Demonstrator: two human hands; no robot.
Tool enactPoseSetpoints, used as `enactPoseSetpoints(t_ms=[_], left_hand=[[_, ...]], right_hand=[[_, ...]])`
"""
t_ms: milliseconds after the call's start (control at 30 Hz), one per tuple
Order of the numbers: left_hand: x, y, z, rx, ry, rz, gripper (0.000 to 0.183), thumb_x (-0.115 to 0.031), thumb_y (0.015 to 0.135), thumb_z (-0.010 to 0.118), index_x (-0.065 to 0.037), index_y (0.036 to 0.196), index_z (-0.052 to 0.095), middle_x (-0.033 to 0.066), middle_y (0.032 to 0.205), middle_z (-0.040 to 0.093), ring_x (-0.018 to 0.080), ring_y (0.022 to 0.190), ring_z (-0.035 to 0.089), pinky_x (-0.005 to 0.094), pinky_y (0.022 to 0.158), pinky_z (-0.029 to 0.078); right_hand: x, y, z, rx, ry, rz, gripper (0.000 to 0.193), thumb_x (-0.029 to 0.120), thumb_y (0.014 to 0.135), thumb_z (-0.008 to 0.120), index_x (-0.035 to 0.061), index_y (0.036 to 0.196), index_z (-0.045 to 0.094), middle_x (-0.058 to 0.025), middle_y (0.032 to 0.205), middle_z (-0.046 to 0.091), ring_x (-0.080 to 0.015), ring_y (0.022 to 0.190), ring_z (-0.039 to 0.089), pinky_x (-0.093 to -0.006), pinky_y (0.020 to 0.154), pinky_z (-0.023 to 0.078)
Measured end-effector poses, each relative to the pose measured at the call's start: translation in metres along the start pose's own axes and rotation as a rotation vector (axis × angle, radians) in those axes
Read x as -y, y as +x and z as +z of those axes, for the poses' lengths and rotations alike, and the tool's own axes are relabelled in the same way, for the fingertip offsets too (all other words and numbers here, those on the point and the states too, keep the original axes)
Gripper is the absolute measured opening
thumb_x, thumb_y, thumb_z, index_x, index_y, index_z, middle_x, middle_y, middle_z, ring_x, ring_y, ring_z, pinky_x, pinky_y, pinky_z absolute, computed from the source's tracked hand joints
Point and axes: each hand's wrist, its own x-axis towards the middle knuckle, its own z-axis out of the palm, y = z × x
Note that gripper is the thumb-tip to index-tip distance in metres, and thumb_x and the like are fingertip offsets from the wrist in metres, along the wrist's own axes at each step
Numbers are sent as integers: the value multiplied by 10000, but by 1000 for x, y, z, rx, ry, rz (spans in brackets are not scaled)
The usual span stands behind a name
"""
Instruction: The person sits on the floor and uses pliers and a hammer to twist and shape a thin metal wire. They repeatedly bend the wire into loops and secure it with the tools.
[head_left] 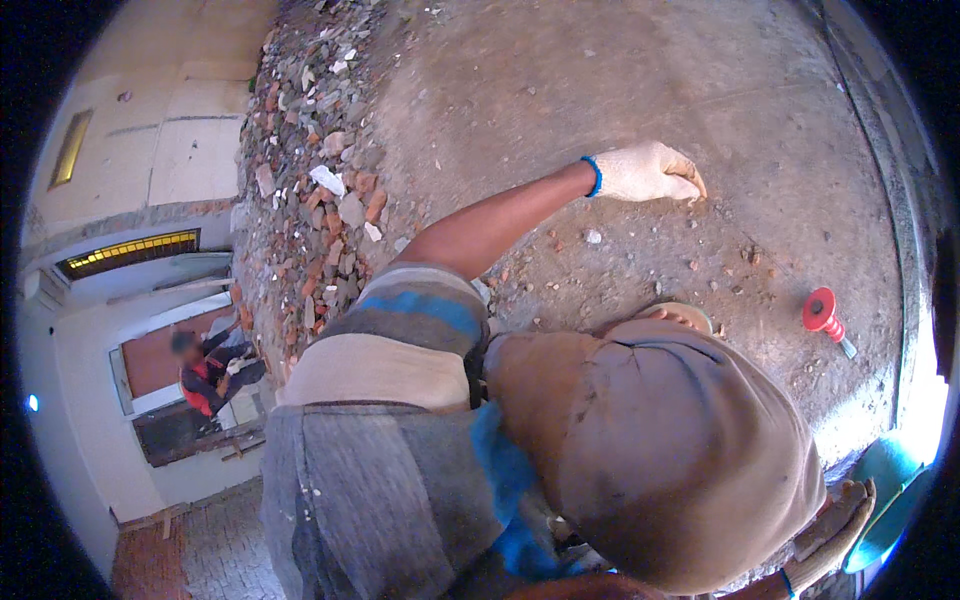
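Note:
My left hand (650,172), in a white knit glove with a blue cuff, reaches over the dusty floor. Its fingers are bent together at the ground by small crumbs of rubble (745,255); anything between them is too small to make out. Low at the right is my gloved right hand (832,530), its fingers against the edge of a teal pan-like object (885,455) and seemingly gripping it. A red-handled chisel with a round hand guard (822,312) lies on the floor between the two hands. My bent knee in brown trousers (680,440) hides part of the right arm.
Broken bricks and stones (335,205) form a long heap at the left. Far left, another person (210,372) sits by a wall opening (165,365). Beside my knee a sandalled foot (680,316) shows. A wall edge (885,180) runs along the right.

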Motion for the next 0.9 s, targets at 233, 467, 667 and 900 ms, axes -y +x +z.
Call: enactPoseSetpoints(t_ms=[233,467,667,900], left_hand=[[0,14,21,-114,-750,-29,259,-152,1049,675,-11,1264,697,32,1080,735,135,975,685,320,919,588],[-1,36,41,-290,-1295,114,229,-146,1044,686,-50,1247,642,39,1051,690,189,977,716,416,912,651],[-11,54,53,-244,-1700,180,138,-196,1060,677,-108,1166,680,32,1048,699,181,932,723,434,890,658],[-26,63,54,-138,-1960,168,144,-247,1084,637,-121,1110,704,17,1030,717,177,871,741,440,877,664]], right_hand=[[-12,13,-22,88,-278,-182,494,310,1128,372,83,1544,513,-123,1482,570,-245,1384,535,-404,1210,382],[-4,-3,-11,-18,-306,-145,489,291,1125,372,59,1509,566,-131,1456,601,-243,1360,566,-395,1206,396],[8,-27,13,-61,-256,-120,482,299,1126,378,68,1498,579,-131,1408,622,-248,1344,573,-410,1207,395],[2,-28,8,11,-281,-248,486,277,1118,371,63,1514,554,-147,1444,590,-259,1355,564,-425,1220,385]])
